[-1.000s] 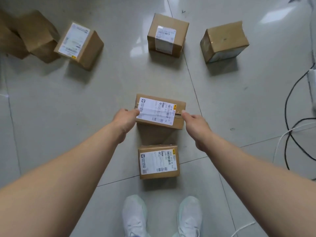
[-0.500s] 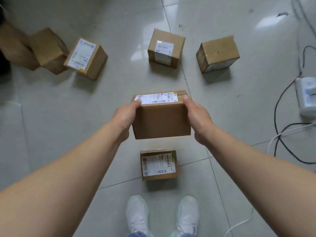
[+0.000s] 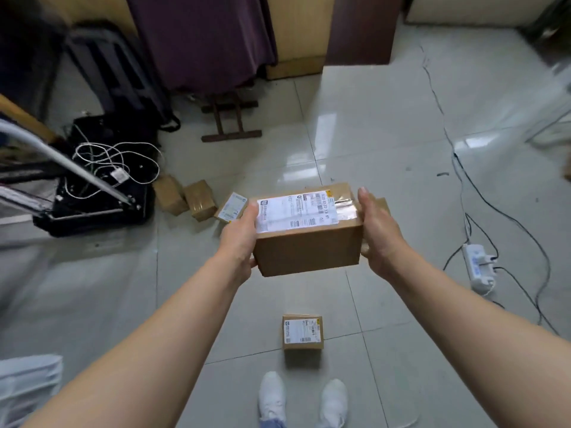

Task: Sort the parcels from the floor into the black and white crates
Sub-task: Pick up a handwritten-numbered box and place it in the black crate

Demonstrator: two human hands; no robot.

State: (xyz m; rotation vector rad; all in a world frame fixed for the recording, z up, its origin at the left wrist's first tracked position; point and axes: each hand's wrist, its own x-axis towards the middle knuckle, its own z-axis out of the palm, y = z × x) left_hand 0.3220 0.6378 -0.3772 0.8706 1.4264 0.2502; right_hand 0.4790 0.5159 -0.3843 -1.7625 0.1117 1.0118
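Note:
I hold a brown cardboard parcel (image 3: 309, 245) with a white shipping label on top, raised well above the floor. My left hand (image 3: 239, 242) grips its left end and my right hand (image 3: 378, 233) grips its right end. A smaller labelled parcel (image 3: 302, 332) lies on the tiles just ahead of my white shoes. Three more parcels sit on the floor to the left: two plain brown ones (image 3: 170, 194) (image 3: 200, 203) and one with a label (image 3: 232, 208), partly hidden behind my left hand. A black crate (image 3: 92, 211) holding white cables stands at the left. No white crate is clearly visible.
A white power strip (image 3: 479, 268) with black cords trailing across the tiles lies at the right. A dark wooden stand (image 3: 230, 118) and purple curtain (image 3: 200, 38) are at the back. A pale object (image 3: 27, 384) sits at the lower left edge.
I have lifted the parcel off the floor and raised it higher. My head has tilted up, so the back of the room and the black crate now show.

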